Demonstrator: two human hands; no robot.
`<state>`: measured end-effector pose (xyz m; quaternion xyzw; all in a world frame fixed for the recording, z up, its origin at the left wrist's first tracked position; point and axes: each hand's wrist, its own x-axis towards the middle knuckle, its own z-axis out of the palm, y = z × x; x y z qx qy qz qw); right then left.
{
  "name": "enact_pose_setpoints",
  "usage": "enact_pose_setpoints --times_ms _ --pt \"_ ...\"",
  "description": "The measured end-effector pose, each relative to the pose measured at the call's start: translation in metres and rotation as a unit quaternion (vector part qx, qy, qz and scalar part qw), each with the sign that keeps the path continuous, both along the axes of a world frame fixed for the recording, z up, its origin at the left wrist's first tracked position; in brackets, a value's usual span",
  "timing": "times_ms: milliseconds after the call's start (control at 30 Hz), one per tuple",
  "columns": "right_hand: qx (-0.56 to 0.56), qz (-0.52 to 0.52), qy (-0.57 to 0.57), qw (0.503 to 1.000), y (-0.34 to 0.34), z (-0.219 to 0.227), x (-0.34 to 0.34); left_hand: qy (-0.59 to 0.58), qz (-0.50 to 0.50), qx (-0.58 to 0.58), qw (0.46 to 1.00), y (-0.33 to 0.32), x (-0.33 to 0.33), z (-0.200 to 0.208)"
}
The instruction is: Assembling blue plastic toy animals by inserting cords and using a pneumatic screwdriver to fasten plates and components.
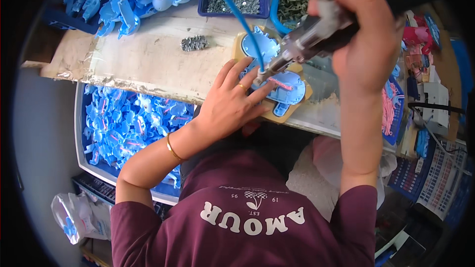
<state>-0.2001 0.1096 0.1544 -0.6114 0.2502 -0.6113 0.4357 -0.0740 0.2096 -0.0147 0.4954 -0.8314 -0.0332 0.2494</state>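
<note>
My right hand (368, 39) is wrapped around a dark power screwdriver (316, 32), which tilts down and left. A blue hose (237, 15) runs down to the driver's tip. The tip meets light blue plastic toy shells (291, 89) seated in a tan fixture (282, 112). My left hand (235, 94) lies over the fixture's left side, fingers stretched out and spread on the shells, with the tip between them. A pink strand (282, 85) lies across the nearer shell. Whatever sits right under the tip is hidden by my fingers.
A small heap of screws (194, 43) lies left on the worktable (143, 66). Behind stand a dark blue tray (202, 7) of small metal pieces and a light blue tub (275, 17). Blue shells (123, 0) pile up at back left; a bin (79, 133) of blue parts sits below.
</note>
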Motion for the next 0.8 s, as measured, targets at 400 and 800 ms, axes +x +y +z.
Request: enact_pose_setpoints --times_ms 400,800 --pt "0.148 0.311 -0.095 0.934 -0.138 0.063 -0.126 0.124 -0.083 0.058 0.987 0.004 0.041 0.059" --pt "-0.196 -0.367 0.663 0.622 -0.205 -0.123 -0.250 -0.154 0.232 0.199 0.940 0.115 0.163 0.138"
